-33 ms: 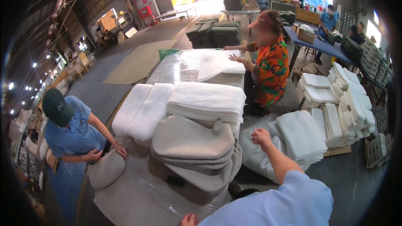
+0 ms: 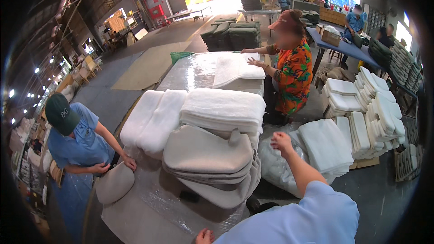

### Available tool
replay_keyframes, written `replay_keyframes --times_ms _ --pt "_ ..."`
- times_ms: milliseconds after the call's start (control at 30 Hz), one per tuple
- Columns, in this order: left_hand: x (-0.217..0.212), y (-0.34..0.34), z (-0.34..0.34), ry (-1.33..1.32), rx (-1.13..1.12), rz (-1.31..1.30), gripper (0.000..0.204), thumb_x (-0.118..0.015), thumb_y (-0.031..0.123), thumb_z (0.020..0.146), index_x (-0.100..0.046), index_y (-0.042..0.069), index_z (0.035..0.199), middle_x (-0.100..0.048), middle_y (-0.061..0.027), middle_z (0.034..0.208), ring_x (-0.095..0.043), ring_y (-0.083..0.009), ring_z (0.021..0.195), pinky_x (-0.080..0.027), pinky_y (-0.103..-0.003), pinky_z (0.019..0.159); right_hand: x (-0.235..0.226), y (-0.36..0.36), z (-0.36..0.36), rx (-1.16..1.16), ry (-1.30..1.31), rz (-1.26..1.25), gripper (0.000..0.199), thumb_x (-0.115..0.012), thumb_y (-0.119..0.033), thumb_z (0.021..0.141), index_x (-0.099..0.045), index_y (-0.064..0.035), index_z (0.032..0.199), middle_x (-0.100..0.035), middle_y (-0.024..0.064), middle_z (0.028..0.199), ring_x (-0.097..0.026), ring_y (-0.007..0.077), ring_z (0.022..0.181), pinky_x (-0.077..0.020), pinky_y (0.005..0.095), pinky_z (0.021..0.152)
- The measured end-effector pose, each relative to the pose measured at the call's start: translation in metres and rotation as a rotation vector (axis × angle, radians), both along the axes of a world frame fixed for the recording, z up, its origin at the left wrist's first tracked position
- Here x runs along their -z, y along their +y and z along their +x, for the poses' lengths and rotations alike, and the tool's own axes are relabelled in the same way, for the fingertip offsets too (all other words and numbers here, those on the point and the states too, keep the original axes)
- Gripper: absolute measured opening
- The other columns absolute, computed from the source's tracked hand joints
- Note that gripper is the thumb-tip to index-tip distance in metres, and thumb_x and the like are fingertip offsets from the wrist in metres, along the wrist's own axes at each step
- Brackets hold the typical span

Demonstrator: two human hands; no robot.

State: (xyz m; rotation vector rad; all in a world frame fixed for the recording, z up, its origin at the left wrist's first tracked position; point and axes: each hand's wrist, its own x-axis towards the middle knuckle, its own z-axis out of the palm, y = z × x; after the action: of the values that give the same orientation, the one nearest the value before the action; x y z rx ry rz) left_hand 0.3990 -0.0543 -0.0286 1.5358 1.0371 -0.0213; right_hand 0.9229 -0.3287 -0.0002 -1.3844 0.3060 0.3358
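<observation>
Raised over the right side of the table is my right hand [image 2: 282,142], its fingers bent together as in a pinch; whatever is between them is too small to make out. Below it lies a clear plastic bag [image 2: 280,171] of white material. My left hand [image 2: 205,236] is at the bottom edge, by the near end of the plastic-covered table [image 2: 167,199], partly cut off with curled fingers. Ahead of it rests a stack of grey-beige padded fabric pieces [image 2: 208,149]. A dark flat object [image 2: 189,196] lies beside that stack. One large grey piece [image 2: 135,221] hangs over the table's left edge.
Folded white padding [image 2: 221,106] is piled behind the grey stack. At the left, a person in a dark cap [image 2: 81,140] handles a grey piece [image 2: 115,183]. Across the table, a person in an orange patterned shirt [image 2: 294,77] touches a white sheet [image 2: 233,70]. White stacks [image 2: 361,117] stand right.
Hardly anything differs. My right hand is very slightly higher, and my left hand stays where it was.
</observation>
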Motion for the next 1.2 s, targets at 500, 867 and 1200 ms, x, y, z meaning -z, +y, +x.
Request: replay_keyframes --times_ms 500,867,1200 --pt "-0.040 0.008 0.085 0.342 0.040 0.179 0.061 -0.062 0.049 0.103 -0.062 0.002 0.143 -0.072 -0.0218 0.131 -0.068 -0.0338 0.119 -0.052 -0.041 0.102 -0.031 0.059 0.132 -0.021 0.142 0.199 0.018 -0.063 -0.031 0.106 -0.069 -0.0145 0.111 -0.064 -0.0028 0.086 -0.060 0.0126 0.072 -0.0438 0.0321 0.060" --pt "-0.038 0.012 0.116 0.146 -0.018 0.118 0.062 -0.060 0.048 0.101 -0.063 0.002 0.140 -0.072 -0.0246 0.128 -0.067 -0.0375 0.120 -0.052 -0.045 0.102 -0.076 0.080 0.152 -0.158 0.084 0.490 0.035 -0.064 -0.051 0.104 -0.065 -0.0163 0.102 -0.063 -0.0039 0.076 -0.056 0.0104 0.063 -0.0440 0.0244 0.060" --pt "-0.036 0.011 0.113 0.168 -0.015 0.094 0.058 -0.061 0.044 0.102 -0.062 0.001 0.141 -0.073 -0.0230 0.127 -0.068 -0.0346 0.118 -0.054 -0.044 0.099 -0.138 0.131 0.117 -0.208 -0.029 0.865 0.056 -0.054 -0.064 0.105 -0.063 -0.0153 0.133 -0.068 0.0038 0.113 -0.064 0.0194 0.109 -0.0513 0.0470 0.100"
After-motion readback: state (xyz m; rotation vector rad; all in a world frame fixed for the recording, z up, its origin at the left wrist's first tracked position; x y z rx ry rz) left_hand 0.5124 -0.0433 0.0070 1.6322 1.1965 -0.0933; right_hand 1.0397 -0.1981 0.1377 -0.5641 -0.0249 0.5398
